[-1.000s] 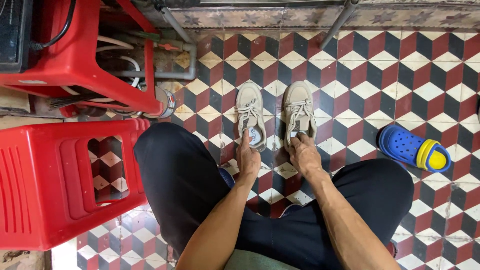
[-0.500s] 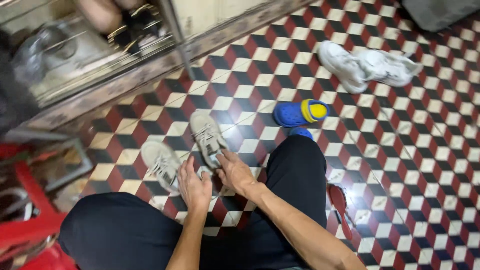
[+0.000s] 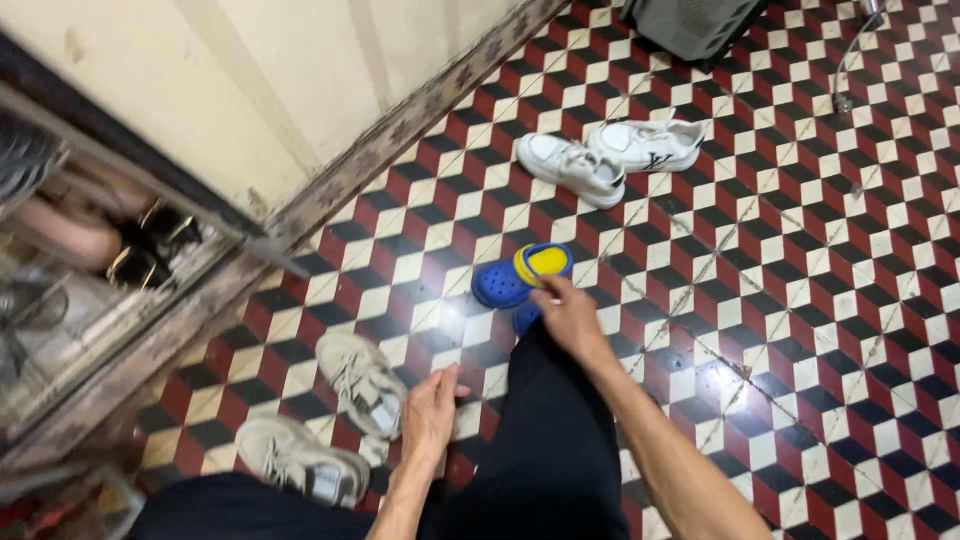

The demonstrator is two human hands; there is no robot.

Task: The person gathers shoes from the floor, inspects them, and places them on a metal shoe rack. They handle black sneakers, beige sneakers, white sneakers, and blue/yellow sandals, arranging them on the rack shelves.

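A pair of beige lace-up sneakers lies on the patterned tile floor, one (image 3: 362, 382) just left of my left hand (image 3: 430, 412), the other (image 3: 300, 462) nearer the bottom left. My left hand hovers by the first sneaker's heel with its fingers apart and holds nothing. My right hand (image 3: 568, 315) reaches forward over my black-trousered knee, and its fingertips touch the heel end of a blue clog (image 3: 505, 280) with a yellow insole. Whether it grips the clog is unclear. Part of a second blue clog (image 3: 524, 318) shows under that hand.
Two white sneakers (image 3: 572, 166) (image 3: 648, 144) lie farther out on the tiles. A dark box (image 3: 695, 22) stands at the top edge. A cream wall with a tiled skirting runs diagonally on the left, above a low glass-fronted shelf (image 3: 110, 270) that holds dark shoes.
The view has swung right and away from the red stools. My right hand left the beige sneaker and reached out to the blue clog. My left hand came off the other sneaker.
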